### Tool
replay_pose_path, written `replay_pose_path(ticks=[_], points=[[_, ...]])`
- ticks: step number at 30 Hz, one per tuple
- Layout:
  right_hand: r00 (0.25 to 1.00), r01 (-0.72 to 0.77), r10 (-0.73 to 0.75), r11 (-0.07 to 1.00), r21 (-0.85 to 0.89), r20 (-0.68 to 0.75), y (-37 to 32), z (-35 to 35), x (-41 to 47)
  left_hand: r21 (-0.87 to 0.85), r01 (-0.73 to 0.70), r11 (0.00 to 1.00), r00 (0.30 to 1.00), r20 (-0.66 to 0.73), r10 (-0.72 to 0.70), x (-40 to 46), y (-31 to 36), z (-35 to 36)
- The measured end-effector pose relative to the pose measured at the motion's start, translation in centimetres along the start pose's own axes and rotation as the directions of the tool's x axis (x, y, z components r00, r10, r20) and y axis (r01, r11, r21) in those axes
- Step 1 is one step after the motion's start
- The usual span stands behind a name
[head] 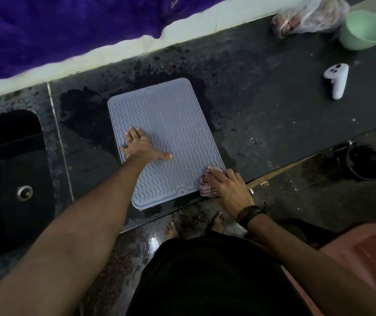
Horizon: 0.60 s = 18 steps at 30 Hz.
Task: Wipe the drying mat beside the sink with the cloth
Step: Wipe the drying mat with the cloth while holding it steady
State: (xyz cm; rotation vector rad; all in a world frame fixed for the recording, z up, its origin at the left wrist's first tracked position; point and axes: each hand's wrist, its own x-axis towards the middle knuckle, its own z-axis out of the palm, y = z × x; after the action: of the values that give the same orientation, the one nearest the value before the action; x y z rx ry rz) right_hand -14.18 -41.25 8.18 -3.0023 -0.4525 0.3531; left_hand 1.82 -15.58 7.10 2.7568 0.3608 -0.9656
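A grey ribbed drying mat (171, 124) lies flat on the dark counter, just right of the black sink (11, 169). My left hand (140, 145) presses flat on the mat's left side, fingers spread, holding nothing. My right hand (228, 185) rests on a bunched checked cloth (207, 187) at the mat's near right corner, close to the counter's front edge. Most of the cloth is hidden under that hand.
Wet patches darken the counter (262, 106) around the mat. A white handheld controller (337, 79) lies to the right, with a green bowl (362, 30) and a plastic bag (307, 17) at the back right. A dark bucket (362, 161) stands on the floor below the counter edge.
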Motion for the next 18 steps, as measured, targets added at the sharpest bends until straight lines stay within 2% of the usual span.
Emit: replay_pose_path(ticks=[6,10,18], points=[[0.987,-0.098,0.109,0.99,0.098,-0.118,0.6,-2.0,5.0,-0.014,0.03,0.999,1.0,-0.003,-0.03,-0.3,0.3,-0.1],[0.991,-0.125,0.127,0.99,0.066,-0.029,0.8,-2.1,8.2,-0.03,0.032,0.999,0.999,0.001,-0.032,-0.2,0.3,-0.3],[0.995,-0.074,0.075,0.997,0.012,-0.059,2.5,0.0,0.1,-0.049,0.016,0.999,1.0,-0.003,-0.016,0.3,-0.1,0.3]])
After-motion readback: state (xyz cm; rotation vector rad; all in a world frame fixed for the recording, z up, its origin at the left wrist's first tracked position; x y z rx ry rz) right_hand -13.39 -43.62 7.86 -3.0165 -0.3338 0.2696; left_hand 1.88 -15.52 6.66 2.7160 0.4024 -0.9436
